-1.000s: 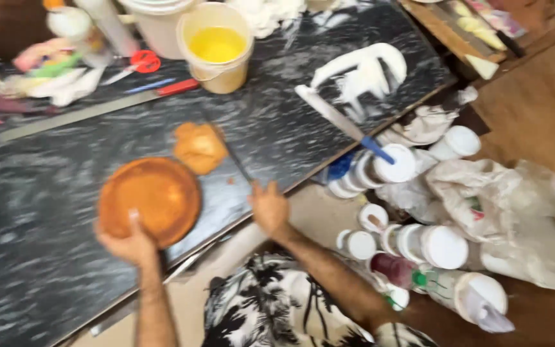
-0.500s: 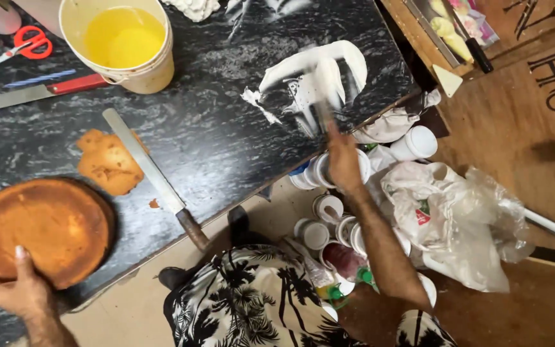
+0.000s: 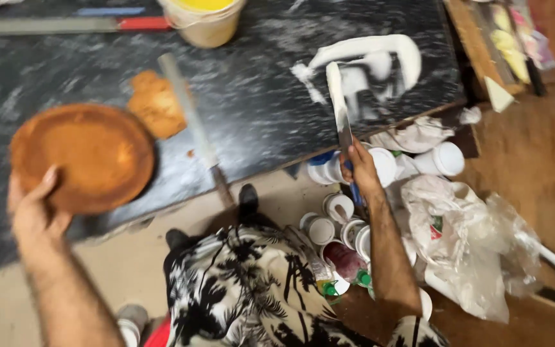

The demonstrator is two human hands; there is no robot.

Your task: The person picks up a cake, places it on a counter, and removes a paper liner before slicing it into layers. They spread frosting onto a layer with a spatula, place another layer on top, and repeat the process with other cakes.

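The left hand (image 3: 33,209) sits at the left edge of the frame, its fingers spread against the near rim of a round brown cake (image 3: 81,157). The thumb lies on the cake's top. The cake rests on the dark marbled surface (image 3: 252,103) that fills the upper half of the frame. Just right of the cake, slightly higher, lies a torn-off piece of cake crust (image 3: 157,103). A long knife (image 3: 191,125) lies beside that piece, running from the upper middle down toward the surface's near edge, with its handle hanging over the edge.

The right hand (image 3: 360,168) is right of centre at the surface's near edge, its fingers closed around the handle of a palette knife (image 3: 338,106). The blade, coated with white cream, points up the frame onto a smear of white cream (image 3: 380,54) spread on the surface in the upper right.

At the top centre stands a pale bucket of yellow liquid (image 3: 203,19), cut off by the frame. A red-handled tool (image 3: 59,26) lies in the upper left. Below the surface's edge, at centre right, white lidded tubs (image 3: 448,157) and cups crowd the floor beside a crumpled plastic bag (image 3: 470,250). The person's palm-print shirt (image 3: 252,289) fills the bottom centre.
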